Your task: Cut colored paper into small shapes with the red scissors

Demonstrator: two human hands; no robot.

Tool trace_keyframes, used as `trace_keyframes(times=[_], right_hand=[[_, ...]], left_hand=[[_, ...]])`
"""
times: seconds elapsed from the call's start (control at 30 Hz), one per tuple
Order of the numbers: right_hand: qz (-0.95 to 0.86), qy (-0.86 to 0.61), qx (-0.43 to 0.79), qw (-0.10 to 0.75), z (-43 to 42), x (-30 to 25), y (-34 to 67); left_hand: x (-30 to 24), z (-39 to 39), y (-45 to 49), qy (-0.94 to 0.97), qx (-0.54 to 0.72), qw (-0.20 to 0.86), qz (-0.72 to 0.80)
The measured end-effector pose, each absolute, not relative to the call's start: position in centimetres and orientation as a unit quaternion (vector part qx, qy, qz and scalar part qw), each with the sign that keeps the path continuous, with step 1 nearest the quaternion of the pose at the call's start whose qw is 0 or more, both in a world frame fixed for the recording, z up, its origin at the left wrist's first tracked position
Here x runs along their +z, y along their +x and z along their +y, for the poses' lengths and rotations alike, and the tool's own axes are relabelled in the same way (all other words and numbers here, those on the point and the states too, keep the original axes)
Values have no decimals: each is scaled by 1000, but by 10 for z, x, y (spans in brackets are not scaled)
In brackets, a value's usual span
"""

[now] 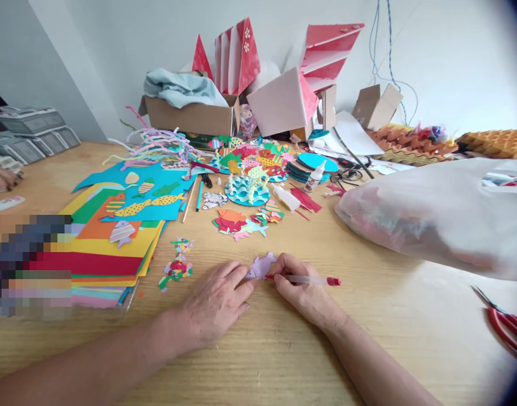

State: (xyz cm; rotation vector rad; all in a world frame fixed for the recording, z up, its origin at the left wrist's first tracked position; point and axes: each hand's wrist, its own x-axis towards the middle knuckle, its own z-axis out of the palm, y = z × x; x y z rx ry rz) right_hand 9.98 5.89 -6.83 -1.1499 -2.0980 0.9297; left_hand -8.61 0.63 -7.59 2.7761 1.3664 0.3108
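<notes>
A small purple paper fish cut-out (pixel 262 265) lies on the wooden table (pixel 258 349) in front of me. My left hand (pixel 218 299) rests flat beside it, fingertips pressing its left edge. My right hand (pixel 298 285) is closed around a pen with a red cap (pixel 313 279), whose tip touches the fish's right side.
A stack of coloured paper sheets (pixel 114 248) lies at left, with paper fish on a blue sheet (pixel 148 197). Cut-out scraps (pixel 177 268), glue bottles (pixel 314 179), cardboard boxes (pixel 190 115) behind. A white plastic bag (pixel 444 214) at right; red scissors (pixel 509 327) far right. Another person's hand (pixel 2 177) at far left.
</notes>
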Motion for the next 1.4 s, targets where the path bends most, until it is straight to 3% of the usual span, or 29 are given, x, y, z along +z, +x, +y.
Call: trace_keyframes(times=[0.37,0.57,1.4], right_hand=[[-743,-433,406,309,57,-66,98],[-774,-434,374,270,56,-67,95],[-797,-431,334,261,55,-65,94]], left_hand=[[-72,7,-85,890,107,37,441],[-74,7,-85,887,114,34,446],[-74,7,-85,889,100,34,446]])
